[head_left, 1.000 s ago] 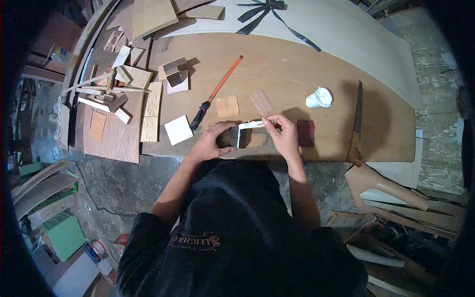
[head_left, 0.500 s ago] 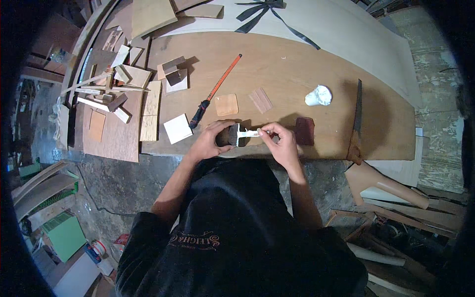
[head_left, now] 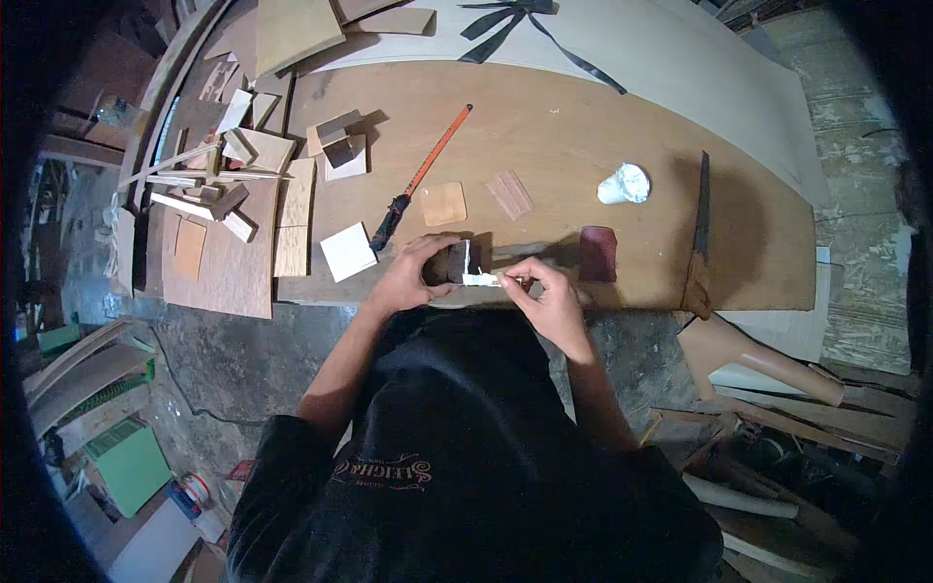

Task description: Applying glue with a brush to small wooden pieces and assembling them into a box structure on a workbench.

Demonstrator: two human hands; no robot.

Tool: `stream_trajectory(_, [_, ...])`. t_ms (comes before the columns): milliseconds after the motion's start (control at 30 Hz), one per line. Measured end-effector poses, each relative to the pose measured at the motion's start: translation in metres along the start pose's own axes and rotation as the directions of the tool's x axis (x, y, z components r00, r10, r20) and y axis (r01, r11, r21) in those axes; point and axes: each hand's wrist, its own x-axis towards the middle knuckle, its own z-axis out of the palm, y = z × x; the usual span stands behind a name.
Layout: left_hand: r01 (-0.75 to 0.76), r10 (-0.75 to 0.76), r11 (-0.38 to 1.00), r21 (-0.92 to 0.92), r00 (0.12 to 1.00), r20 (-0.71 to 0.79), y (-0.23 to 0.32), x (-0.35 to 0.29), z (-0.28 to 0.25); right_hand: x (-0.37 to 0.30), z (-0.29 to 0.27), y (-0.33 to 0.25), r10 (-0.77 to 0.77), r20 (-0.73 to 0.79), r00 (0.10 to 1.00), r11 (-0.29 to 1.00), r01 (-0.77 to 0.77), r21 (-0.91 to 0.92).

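My left hand (head_left: 410, 279) is wrapped round a small dark brown block-like piece (head_left: 448, 263) at the table's near edge, thumb below and fingers above. A white paste-like line runs along this piece's right edge. Between the thumb and fingers of my right hand (head_left: 550, 298) is a small stick (head_left: 482, 279), its end coated in white paste and touching the lower corner of that edge. A maroon rectangular piece (head_left: 598, 255) lies just right of my right hand. Farther right stands a cup smeared with white (head_left: 623, 184).
A saw (head_left: 700, 238) lies at the right, handle near the table's edge. Left of centre are an orange-and-black rod (head_left: 425, 175), a white square (head_left: 348, 253) and tan tiles (head_left: 444, 204). Wood scraps (head_left: 228, 160) pile up on the left. Black strips (head_left: 515, 17) lie at the back.
My right hand has drawn the stick toward me, from the middle of the dark piece's edge to its near corner. My left hand has held its place.
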Motion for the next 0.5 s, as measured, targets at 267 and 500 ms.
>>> stream_trajectory(267, [-0.005,0.005,1.000,0.008,1.000,0.000,0.002,-0.001,-0.002,0.003,-0.001,0.002,-0.023,-0.052,0.998,1.000,0.022,-0.022])
stream_trajectory(500, [0.003,-0.003,1.000,0.018,1.000,0.003,0.001,0.000,-0.001,0.012,0.001,0.008,-0.038,-0.089,0.995,0.999,0.040,0.022])
